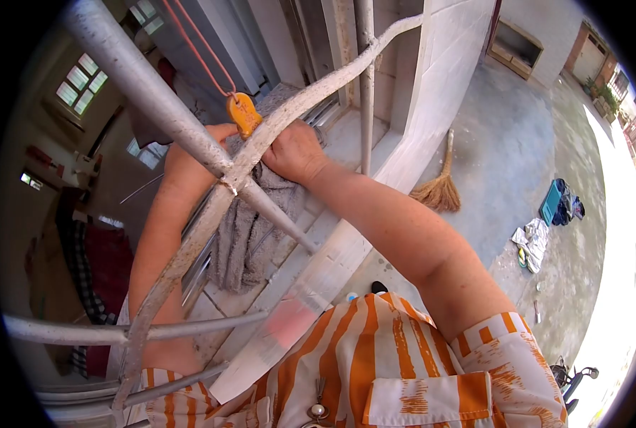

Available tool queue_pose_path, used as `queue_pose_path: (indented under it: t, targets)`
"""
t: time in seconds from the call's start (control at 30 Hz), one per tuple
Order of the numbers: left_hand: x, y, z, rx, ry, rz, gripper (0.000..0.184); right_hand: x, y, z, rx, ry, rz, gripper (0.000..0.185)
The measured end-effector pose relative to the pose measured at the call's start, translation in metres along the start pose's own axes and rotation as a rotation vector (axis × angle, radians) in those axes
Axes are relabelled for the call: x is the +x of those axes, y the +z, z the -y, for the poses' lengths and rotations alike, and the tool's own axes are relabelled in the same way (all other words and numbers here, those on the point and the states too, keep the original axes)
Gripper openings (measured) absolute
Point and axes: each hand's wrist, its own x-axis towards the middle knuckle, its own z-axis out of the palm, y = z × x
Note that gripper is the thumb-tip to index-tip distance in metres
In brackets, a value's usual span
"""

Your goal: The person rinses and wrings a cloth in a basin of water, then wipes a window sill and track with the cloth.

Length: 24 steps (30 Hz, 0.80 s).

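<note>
A grey fluffy towel (250, 228) hangs in loose folds over the tiled window sill, behind the metal window bars. My right hand (293, 151) reaches through the bars, fingers curled closed on the upper part of the towel. My left hand (222, 133) is close beside it at the left, partly covered by the thick bar and an orange plastic tag (243, 114); its fingers are mostly hidden. The tag dangles on a red cord (202, 46) in front of the hands.
Painted metal bars (190, 260) cross around both forearms. A white-edged sill (289, 314) runs below them. To the right, a straw broom (440, 187) leans by the wall; a blue crate (550, 202) and silvery sheet (532, 242) lie on the concrete floor.
</note>
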Motion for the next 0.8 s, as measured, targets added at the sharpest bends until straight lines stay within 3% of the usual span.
queue_pose_path:
  t: [0.13,0.17,0.23,0.3,0.33,0.43,0.5,0.57,0.67,0.8]
  targets:
    - [-0.004,0.005,0.011,-0.292,-0.045,-0.077,0.027,0.004,-0.003,0.004,0.041,-0.007,0.001,0.013]
    - [-0.006,0.005,0.013,-0.363,-0.050,-0.114,0.027,0.003,-0.010,0.008,0.041,0.089,0.025,0.014]
    - [-0.021,-0.001,0.003,-0.156,-0.128,-0.002,0.027,0.008,-0.008,0.008,0.079,0.208,0.051,0.015]
    - [-0.026,0.002,-0.002,-0.361,-0.236,0.011,0.029,0.003,-0.003,-0.002,0.074,0.061,-0.028,0.016]
    - [-0.030,-0.002,-0.006,-0.244,-0.194,-0.049,0.030,0.001,0.003,-0.006,0.146,0.150,0.041,0.018]
    - [-0.025,0.003,-0.011,-0.083,-0.057,-0.062,0.032,0.005,-0.002,-0.007,0.030,0.022,0.096,0.017]
    - [-0.022,0.005,-0.010,-0.010,-0.036,-0.092,0.033,0.001,-0.007,-0.008,0.111,0.003,0.002,0.017]
    - [-0.022,0.004,-0.011,-0.003,0.000,-0.066,0.032,-0.001,-0.006,-0.017,0.353,0.223,-0.004,0.019]
    - [-0.019,0.011,-0.009,-0.016,-0.011,-0.049,0.030,0.008,-0.018,-0.011,0.280,0.412,-0.081,0.020]
    - [-0.006,0.009,-0.011,-0.041,-0.003,-0.010,0.027,0.024,-0.025,-0.001,-0.076,0.196,0.171,0.020]
